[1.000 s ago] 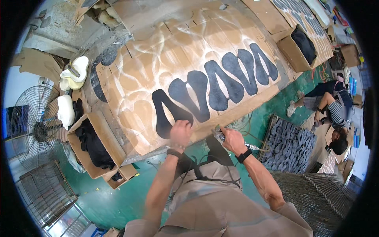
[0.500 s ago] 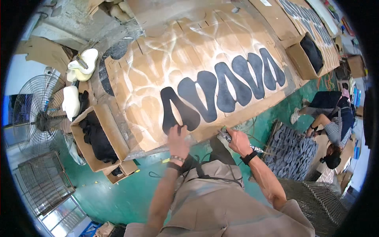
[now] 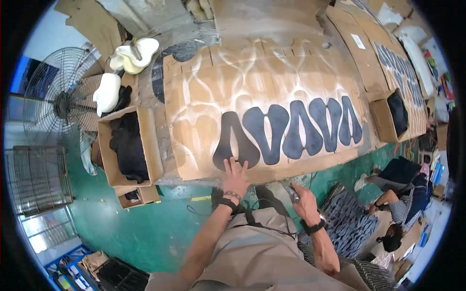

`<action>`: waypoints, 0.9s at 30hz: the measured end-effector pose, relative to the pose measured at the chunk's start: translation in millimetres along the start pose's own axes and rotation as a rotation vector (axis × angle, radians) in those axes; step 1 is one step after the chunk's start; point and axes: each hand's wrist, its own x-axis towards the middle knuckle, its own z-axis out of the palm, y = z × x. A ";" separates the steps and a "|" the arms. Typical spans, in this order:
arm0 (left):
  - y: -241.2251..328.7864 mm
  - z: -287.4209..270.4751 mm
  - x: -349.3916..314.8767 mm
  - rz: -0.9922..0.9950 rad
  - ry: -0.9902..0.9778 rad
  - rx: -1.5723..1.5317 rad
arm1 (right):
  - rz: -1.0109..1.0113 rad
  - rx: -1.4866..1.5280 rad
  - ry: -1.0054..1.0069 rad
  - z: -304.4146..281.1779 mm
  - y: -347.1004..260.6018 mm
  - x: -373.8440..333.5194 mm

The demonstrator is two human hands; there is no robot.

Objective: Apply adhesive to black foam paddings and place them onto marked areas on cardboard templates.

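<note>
My left hand [image 3: 235, 178] has its fingers spread over the lower edge of a black saddle-shaped cover piece [image 3: 224, 140] with a slot in its middle. That piece lies flat on a brown cardboard sheet [image 3: 204, 72], leftmost in a row of several alike, which alternate wide end up and wide end down. Off the table's near edge, to the right, my right hand [image 3: 305, 203] is wrapped round a metal spray gun [image 3: 292, 194], partly hidden by the fingers. Whitish outlines of the same shape mark the cardboard.
An open carton [image 3: 154, 145] of black pieces stands left, near white foam forms [image 3: 107, 93] and a large fan [image 3: 62, 105]. Another carton [image 3: 383, 121] sits at the right end. A person [image 3: 400, 194] crouches at lower right beside a rack of dark pieces [image 3: 347, 225].
The view has turned, so the table lies more level. My left hand's fingers have gone from curled at the piece's lower edge to spread upon it. The right hand still holds the spray gun.
</note>
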 end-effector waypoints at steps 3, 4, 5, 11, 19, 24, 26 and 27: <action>1.9 -4.1 -0.2 -0.028 -0.044 -0.030 | -0.074 0.095 0.020 -32.9 -29.0 -16.9; 2.4 -6.8 0.1 -0.033 -0.039 -0.035 | -0.121 0.089 0.011 -44.5 -39.6 -22.4; 4.8 -9.2 2.0 -0.028 -0.059 -0.044 | -0.120 0.080 0.015 -58.8 -54.0 -27.9; 5.5 -5.1 2.3 -0.030 -0.046 -0.053 | -0.262 0.227 -0.081 -123.3 -115.9 -52.8; 5.9 -10.6 0.8 -0.022 -0.075 -0.042 | -0.346 0.202 -0.213 -154.6 -123.9 -58.1; 6.2 -10.5 1.3 -0.009 -0.045 -0.048 | -0.375 0.204 -0.072 -151.3 -116.5 -54.1; 5.1 -10.2 1.0 -0.011 -0.059 -0.036 | -0.384 0.202 -0.155 -160.1 -117.6 -53.4; 4.3 -10.0 0.2 -0.020 -0.048 -0.051 | -0.384 0.205 -0.154 -162.0 -119.3 -52.7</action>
